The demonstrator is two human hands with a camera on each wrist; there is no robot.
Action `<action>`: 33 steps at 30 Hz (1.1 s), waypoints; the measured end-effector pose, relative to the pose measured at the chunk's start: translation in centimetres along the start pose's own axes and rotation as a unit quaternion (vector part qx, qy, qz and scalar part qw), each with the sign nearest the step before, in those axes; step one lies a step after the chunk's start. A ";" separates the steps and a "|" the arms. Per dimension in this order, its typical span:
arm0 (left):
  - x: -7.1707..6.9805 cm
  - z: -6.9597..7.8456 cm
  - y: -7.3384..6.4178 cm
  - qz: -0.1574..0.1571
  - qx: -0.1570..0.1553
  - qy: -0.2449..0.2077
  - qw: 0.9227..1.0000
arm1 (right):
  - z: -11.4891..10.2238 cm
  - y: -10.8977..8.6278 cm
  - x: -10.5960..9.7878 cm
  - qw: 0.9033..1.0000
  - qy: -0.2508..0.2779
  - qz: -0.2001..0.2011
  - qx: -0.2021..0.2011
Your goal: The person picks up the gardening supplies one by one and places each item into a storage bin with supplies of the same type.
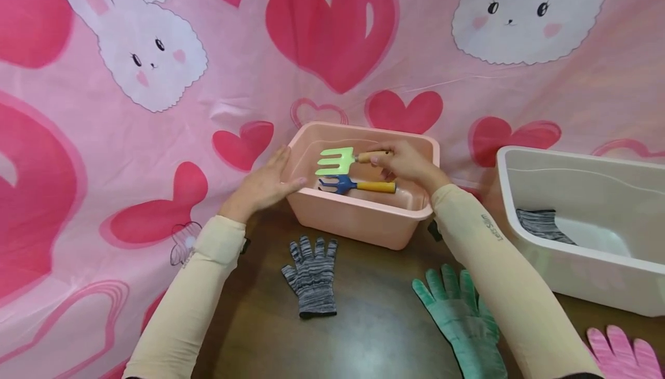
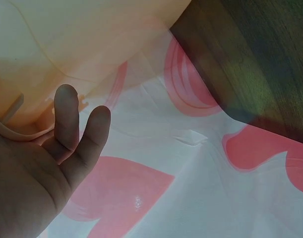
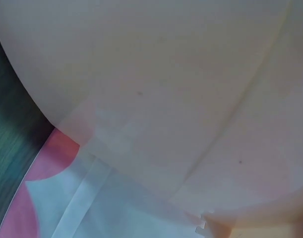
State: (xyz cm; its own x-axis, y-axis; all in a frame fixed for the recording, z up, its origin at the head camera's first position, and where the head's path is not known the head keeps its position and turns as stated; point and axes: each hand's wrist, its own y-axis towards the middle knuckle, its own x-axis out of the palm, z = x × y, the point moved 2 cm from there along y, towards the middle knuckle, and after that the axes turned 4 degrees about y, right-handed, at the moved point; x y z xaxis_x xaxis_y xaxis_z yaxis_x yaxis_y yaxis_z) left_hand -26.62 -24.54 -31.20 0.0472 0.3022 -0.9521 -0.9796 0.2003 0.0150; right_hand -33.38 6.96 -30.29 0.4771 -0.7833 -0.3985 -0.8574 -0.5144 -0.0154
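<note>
In the head view, my right hand (image 1: 407,162) pinches the wooden handle of a light green toy hand fork (image 1: 337,161), whose prongs point left, inside a pink plastic bin (image 1: 358,222). Just below it in the bin is a blue hand rake (image 1: 342,184) with a yellow handle. My left hand (image 1: 265,186) rests at the bin's left rim, thumb over the front corner and fingers along the left side. In the left wrist view, two loosely bent fingers of the left hand (image 2: 77,134) show beside the rim. The right wrist view shows neither the right hand nor the fork.
A grey striped glove (image 1: 314,278) lies in front of the pink bin. A green glove (image 1: 464,315) and a pink glove (image 1: 623,353) lie to the right. A white bin (image 1: 597,275) holding a dark striped glove (image 1: 542,225) stands at right. A heart-patterned cloth (image 1: 332,33) hangs behind.
</note>
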 end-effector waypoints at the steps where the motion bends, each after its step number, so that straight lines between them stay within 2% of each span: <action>1: 0.0 0.1 0.0 -0.001 -0.002 0.000 1.000 | -0.1 0.1 0.0 1.000 0.002 -0.001 0.000; 12: -0.2 0.3 0.1 0.006 0.000 0.003 1.000 | -0.1 0.2 0.0 1.000 0.011 -0.022 -0.006; 18: 0.0 0.1 0.0 0.005 -0.002 0.004 1.000 | -0.1 0.3 0.3 0.999 -0.003 -0.053 -0.008; 22: 0.0 0.1 0.0 0.007 0.001 0.003 1.000 | 0.3 0.3 0.2 0.995 -0.083 -0.055 -0.014; 25: -0.1 0.2 0.0 0.010 0.004 0.003 1.000 | 0.7 0.2 0.1 0.987 -0.151 -0.051 -0.009; 28: -0.1 0.2 -0.1 0.011 0.005 0.003 1.000 | 0.9 0.2 0.1 0.981 -0.188 -0.056 0.000; 33: 0.0 0.3 -0.2 0.011 0.005 0.008 1.000 | 1.0 0.0 0.3 0.973 -0.223 -0.057 -0.008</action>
State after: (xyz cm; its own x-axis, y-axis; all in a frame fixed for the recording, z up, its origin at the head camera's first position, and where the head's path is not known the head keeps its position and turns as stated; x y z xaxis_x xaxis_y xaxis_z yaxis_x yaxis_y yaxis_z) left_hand -26.39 -24.31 -31.10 0.0221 0.2921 -0.9561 -0.9782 0.2037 0.0396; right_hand -33.48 7.06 -31.29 0.4348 -0.4930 -0.7536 -0.7991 -0.5971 -0.0704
